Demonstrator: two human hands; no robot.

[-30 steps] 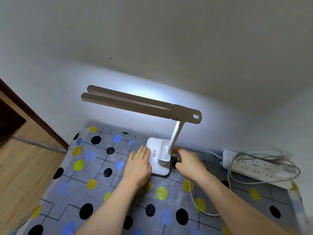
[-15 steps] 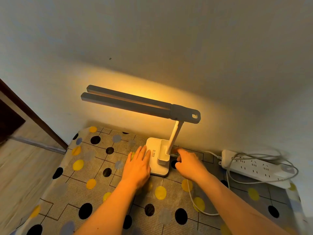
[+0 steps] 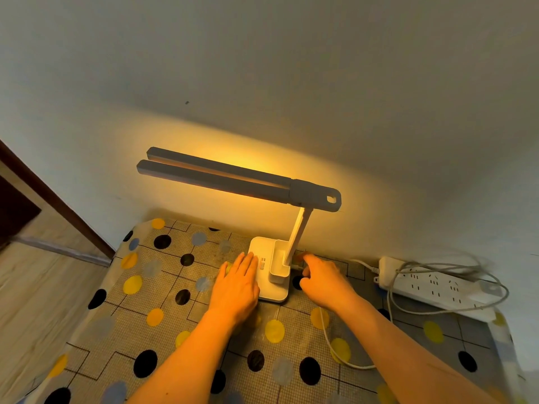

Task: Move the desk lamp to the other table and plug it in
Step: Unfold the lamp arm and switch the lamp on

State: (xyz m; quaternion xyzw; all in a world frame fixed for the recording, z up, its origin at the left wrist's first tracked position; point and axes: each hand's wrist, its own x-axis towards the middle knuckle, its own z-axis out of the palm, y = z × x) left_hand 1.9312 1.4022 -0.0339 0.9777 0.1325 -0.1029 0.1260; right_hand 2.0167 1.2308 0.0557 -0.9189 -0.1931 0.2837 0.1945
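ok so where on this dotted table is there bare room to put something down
The widest bare patch of the table lies left of the left hand, out to the left edge. The right is crowded: lamp, right hand, looping cord, and power strip.

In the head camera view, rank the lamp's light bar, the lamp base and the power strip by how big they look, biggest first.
1. light bar, longest by far
2. power strip, though its far end is blurred
3. lamp base, partly covered by the left hand
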